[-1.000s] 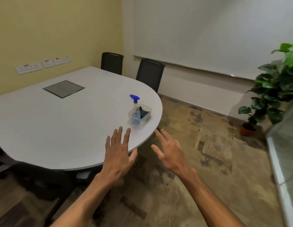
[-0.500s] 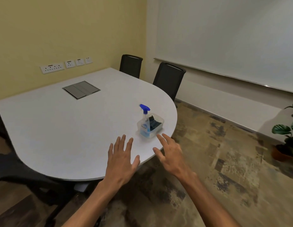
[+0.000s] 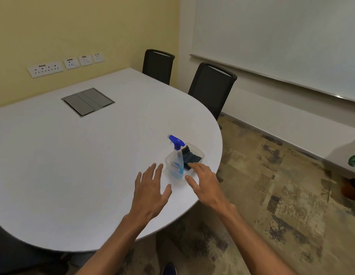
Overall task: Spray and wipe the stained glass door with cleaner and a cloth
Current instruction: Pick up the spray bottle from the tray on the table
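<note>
A clear spray bottle (image 3: pixel 177 159) with a blue trigger head stands in a small clear plastic tub (image 3: pixel 200 153) near the rounded right edge of the white table (image 3: pixel 73 165). A dark folded cloth (image 3: pixel 189 156) lies in the same tub behind the bottle. My left hand (image 3: pixel 150 191) hovers flat over the table, fingers spread, just left of the tub. My right hand (image 3: pixel 204 183) reaches in from the right with straight fingers, its fingertips at the tub's near rim. Neither hand holds anything. The glass door is out of view.
Two black chairs (image 3: pixel 212 88) stand at the table's far side. A grey cable hatch (image 3: pixel 87 101) is set in the tabletop. Wall sockets (image 3: pixel 65 64) line the yellow wall. A whiteboard (image 3: pixel 282 36) fills the right wall. A potted plant (image 3: pixel 353 181) sits at the right edge on patterned carpet.
My view has swung left and closer to the table. Both hands have moved forward over the tabletop toward the tub; the plant and the glass at the right have slid out of view.
</note>
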Demonstrator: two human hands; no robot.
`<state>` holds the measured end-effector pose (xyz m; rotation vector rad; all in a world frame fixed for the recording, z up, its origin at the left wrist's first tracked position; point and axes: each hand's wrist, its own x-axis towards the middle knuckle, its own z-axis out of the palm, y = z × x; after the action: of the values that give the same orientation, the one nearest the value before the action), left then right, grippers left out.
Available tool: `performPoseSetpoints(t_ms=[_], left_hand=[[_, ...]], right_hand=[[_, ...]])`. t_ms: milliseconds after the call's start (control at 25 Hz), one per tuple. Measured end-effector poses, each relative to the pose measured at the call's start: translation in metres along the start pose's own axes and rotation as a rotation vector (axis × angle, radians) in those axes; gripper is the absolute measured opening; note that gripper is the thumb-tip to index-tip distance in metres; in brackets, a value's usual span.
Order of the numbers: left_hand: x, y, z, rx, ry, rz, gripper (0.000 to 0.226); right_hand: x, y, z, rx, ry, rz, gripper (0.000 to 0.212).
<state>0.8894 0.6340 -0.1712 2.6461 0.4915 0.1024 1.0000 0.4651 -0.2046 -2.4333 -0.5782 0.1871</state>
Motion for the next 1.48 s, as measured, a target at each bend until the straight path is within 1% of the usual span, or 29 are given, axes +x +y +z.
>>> performPoseSetpoints(t_ms=[200,360,440,520,640,800,920,1080,1280,1480], left_hand=[[0.061,-0.011,0.013,-0.040,-0.070,-0.020,0.075],[0.093,-0.016,0.025,-0.073,-0.123,-0.056,0.075],[0.106,-0.020,0.032,-0.077,-0.140,-0.083,0.075],[0.119,-0.023,0.039,-0.072,-0.145,-0.114,0.076],[0.139,-0.028,0.051,-0.051,-0.161,-0.167,0.077],[0.159,-0.032,0.065,-0.039,-0.155,-0.246,0.076],[0.168,-0.031,0.073,-0.047,-0.147,-0.297,0.076],[0.176,-0.029,0.079,-0.053,-0.135,-0.347,0.076],[0.184,-0.022,0.079,-0.043,-0.101,-0.361,0.076],[0.195,-0.013,0.075,-0.024,-0.058,-0.342,0.078]], right_hand=[[0.069,0.015,0.023,0.105,-0.040,0.072,0.053],[0.108,0.028,0.040,0.178,-0.094,0.122,0.052],[0.128,0.034,0.047,0.225,-0.095,0.154,0.051],[0.145,0.039,0.054,0.267,-0.106,0.176,0.053],[0.171,0.048,0.063,0.326,-0.129,0.189,0.061],[0.200,0.057,0.073,0.371,-0.202,0.157,0.068],[0.215,0.061,0.082,0.394,-0.264,0.158,0.071],[0.226,0.064,0.088,0.462,-0.292,0.133,0.059],[0.234,0.065,0.076,0.522,-0.306,0.055,0.048],[0.242,0.055,0.052,0.598,-0.249,-0.002,0.048]])
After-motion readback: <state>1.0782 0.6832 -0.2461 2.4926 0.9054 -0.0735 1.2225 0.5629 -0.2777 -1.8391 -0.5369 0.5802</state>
